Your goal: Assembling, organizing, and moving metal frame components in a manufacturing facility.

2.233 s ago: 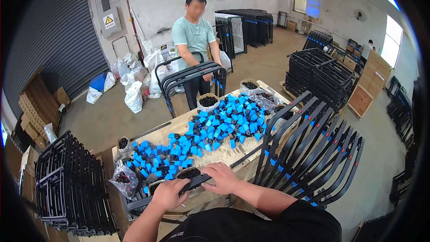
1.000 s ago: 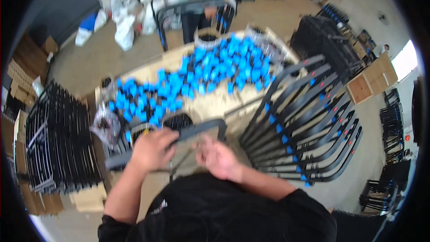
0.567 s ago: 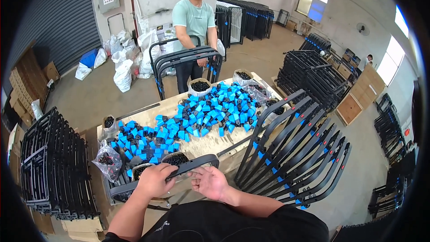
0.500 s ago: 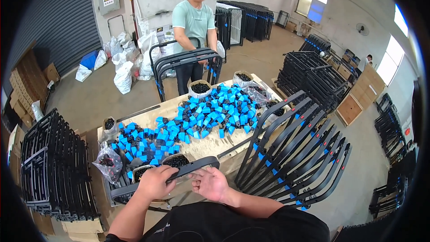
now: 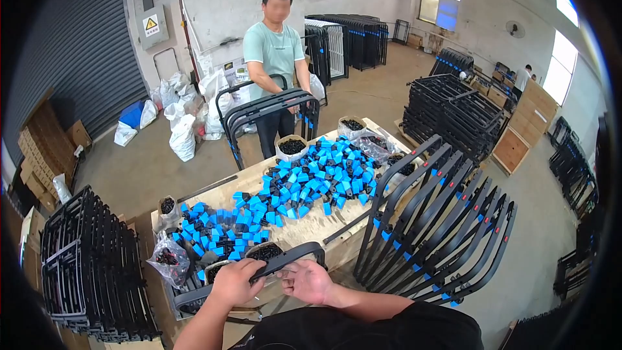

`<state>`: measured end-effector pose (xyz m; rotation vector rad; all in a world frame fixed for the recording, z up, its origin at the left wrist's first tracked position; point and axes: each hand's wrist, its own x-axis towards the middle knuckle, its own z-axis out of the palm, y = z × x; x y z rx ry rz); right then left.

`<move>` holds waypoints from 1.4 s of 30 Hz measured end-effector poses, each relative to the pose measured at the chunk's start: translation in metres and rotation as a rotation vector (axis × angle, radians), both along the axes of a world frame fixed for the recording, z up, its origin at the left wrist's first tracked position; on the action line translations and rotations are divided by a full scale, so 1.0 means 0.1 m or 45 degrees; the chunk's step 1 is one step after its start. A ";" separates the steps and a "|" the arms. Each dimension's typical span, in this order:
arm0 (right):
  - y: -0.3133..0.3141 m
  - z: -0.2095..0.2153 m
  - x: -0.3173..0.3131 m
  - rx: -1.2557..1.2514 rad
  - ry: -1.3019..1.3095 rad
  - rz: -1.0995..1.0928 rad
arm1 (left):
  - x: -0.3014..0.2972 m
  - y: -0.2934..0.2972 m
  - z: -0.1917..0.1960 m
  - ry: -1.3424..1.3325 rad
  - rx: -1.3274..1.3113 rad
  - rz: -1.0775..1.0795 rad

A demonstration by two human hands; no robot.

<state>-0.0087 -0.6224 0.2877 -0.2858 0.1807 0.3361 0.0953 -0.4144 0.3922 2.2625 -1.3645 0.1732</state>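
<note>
A black bent metal frame (image 5: 259,271) lies across the near edge of the workbench (image 5: 311,225), low in the frame and a little left of centre, its rounded corner pointing up and right. The left hand (image 5: 234,282) wraps over the bar from below, fingers closed round it, forearm rising from the bottom edge. The right hand (image 5: 311,281) sits just beside it at the corner of the frame, fingers curled against the bar; whether it grips fully or only presses there is hard to tell.

Just beyond the hands stand small tubs of black parts (image 5: 264,251), and a clear bag of dark pieces (image 5: 167,259) lies to the left. Farther up the bench spreads a heap of blue plastic caps (image 5: 304,185). To the right, a row of finished black frames (image 5: 440,233) leans against the bench, blue caps on their bars. A stack of black frames (image 5: 91,266) fills the lower left.

Across the bench, in the upper middle, another person (image 5: 275,58) in a pale green shirt holds a similar frame (image 5: 272,107) upright.
</note>
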 end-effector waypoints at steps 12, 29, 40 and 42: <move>-0.43 1.19 0.10 -2.826 -0.673 0.110 | 0.01 -0.06 0.15 0.245 0.321 0.146; 0.11 0.96 -0.52 -2.647 -0.401 -0.008 | 0.21 -0.35 -0.05 1.682 0.545 -0.283; 0.49 0.86 -1.15 -2.109 0.339 -0.310 | -0.41 -0.45 -0.44 2.396 0.452 -0.575; 0.56 1.02 -1.29 -1.887 0.491 -0.248 | -0.61 -0.42 -0.46 2.377 0.463 -0.632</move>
